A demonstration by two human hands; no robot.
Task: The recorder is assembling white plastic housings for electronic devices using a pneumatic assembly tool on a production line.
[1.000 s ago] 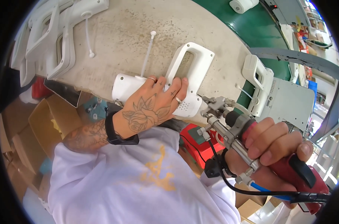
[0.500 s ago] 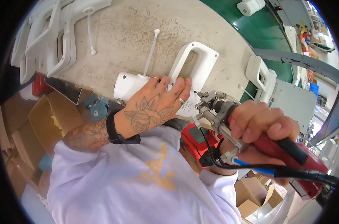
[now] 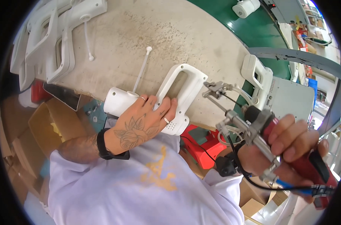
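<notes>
A white moulded-plastic housing with a looped handle (image 3: 191,90) and round barrel lies along the near edge of the worn beige surface (image 3: 114,45), its handle pointing toward the far edge. A thin white stem with a knobbed end (image 3: 142,70) stands out from the barrel. The left hand (image 3: 138,125) lies across the barrel, fingers nearly together and bent over it; its thumb is hidden, so I cannot tell whether it clamps the piece. The right hand (image 3: 296,144) is closed around a dark red power tool with a metal-tubed front (image 3: 261,140); its tip appears beside the handle's outer end, though contact cannot be told. More white housings (image 3: 67,41) are piled at the surface's far left corner. Another white looped-handle housing (image 3: 266,80) sits by the right edge, next to a grey metal box (image 3: 292,98). Beyond the far edge, a white rounded plastic part (image 3: 246,9) rests on a smooth green strip (image 3: 230,22). Below the near edge are a bright red container (image 3: 206,157) and an open brown cardboard box (image 3: 71,129).
</notes>
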